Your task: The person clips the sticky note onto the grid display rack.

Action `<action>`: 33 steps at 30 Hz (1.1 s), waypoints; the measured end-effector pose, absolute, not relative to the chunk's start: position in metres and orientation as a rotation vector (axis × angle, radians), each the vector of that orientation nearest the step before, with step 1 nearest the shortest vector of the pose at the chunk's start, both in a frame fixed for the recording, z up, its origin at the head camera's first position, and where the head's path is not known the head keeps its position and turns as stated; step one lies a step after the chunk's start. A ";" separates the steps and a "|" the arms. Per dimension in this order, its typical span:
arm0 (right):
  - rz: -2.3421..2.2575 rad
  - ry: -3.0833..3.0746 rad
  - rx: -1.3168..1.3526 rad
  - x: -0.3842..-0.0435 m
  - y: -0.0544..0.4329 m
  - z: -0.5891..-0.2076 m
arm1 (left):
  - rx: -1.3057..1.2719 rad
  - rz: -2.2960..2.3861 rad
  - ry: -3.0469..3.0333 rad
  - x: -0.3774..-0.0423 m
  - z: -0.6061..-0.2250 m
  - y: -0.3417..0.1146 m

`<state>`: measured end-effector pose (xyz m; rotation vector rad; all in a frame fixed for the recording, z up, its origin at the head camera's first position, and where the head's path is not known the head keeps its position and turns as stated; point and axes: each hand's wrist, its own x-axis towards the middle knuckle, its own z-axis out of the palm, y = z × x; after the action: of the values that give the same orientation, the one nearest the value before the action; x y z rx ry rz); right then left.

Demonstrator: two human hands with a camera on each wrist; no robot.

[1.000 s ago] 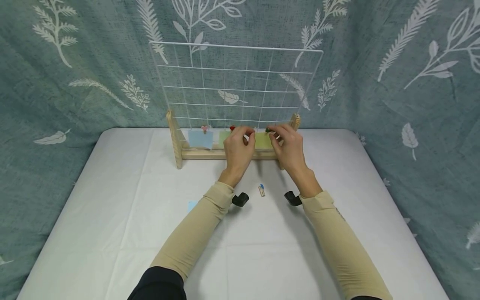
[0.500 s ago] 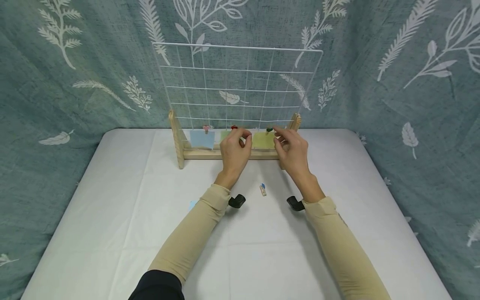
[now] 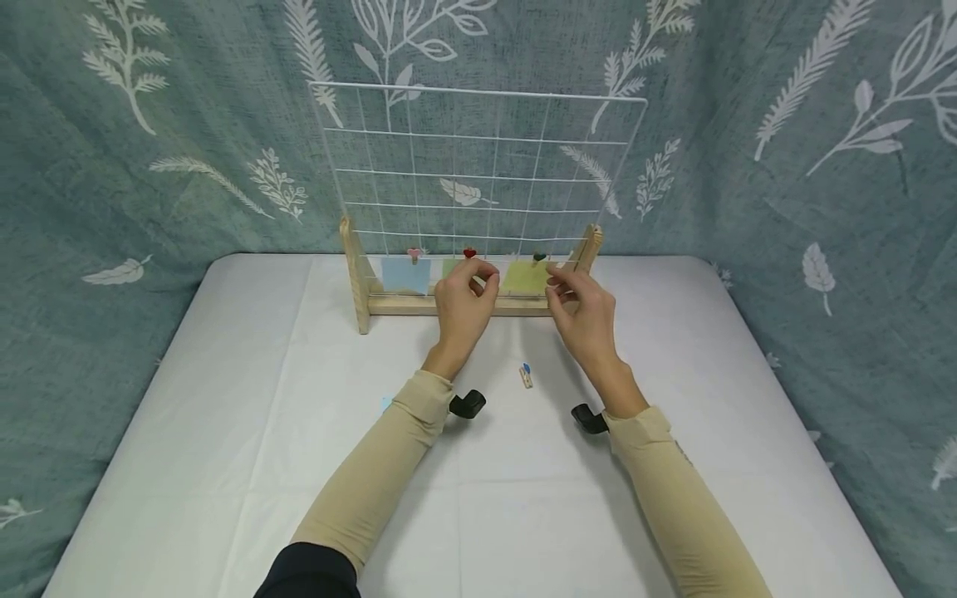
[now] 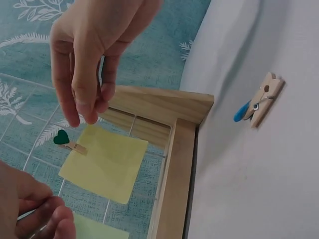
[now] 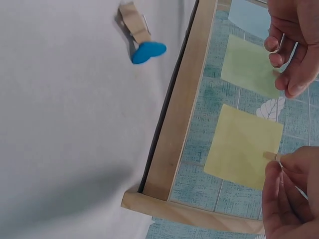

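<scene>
A yellow paper note (image 4: pixel 107 164) hangs on the white wire grid (image 3: pixel 478 92), held by a wooden clothespin with a dark green heart (image 4: pixel 61 137). My right hand (image 3: pixel 585 320) is beside the note's right edge, its fingertips loosely bent and apart from the clothespin in the left wrist view. My left hand (image 3: pixel 465 307) hovers in front of the pale green note (image 5: pixel 249 67), fingers loosely curled around nothing visible. Above it shows a red heart clothespin (image 3: pixel 469 252). Further left, a pink heart clothespin (image 3: pixel 414 254) holds a light blue note (image 3: pixel 406 276).
Wooden feet (image 3: pixel 355 282) and a crossbar (image 5: pixel 174 119) support the grid on the white-covered table (image 3: pixel 224 399). A clothespin with a blue heart (image 4: pixel 264 99) lies in front of the stand. A scrap of light blue paper (image 3: pixel 386 403) peeks out beside the left sleeve.
My right hand has let go of the green heart clothespin and drawn slightly right, leaving it on the yellow note. My left hand has shifted a little left, away from that note.
</scene>
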<state>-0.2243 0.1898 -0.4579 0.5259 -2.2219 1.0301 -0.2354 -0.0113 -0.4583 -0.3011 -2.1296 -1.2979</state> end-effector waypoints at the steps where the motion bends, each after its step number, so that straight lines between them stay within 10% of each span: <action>1: 1.027 -2.222 0.522 -0.223 0.189 -0.459 | -0.298 -1.313 -2.134 -0.234 -0.458 -0.013; 33: 1.002 -2.381 0.439 -0.198 0.199 -0.480 | -0.326 -1.222 -2.419 -0.205 -0.462 -0.058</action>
<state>-0.1981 0.1988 -0.4800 0.4388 -2.3815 1.0018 -0.2047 -0.0580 -0.4616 -0.3259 -2.4191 -1.2222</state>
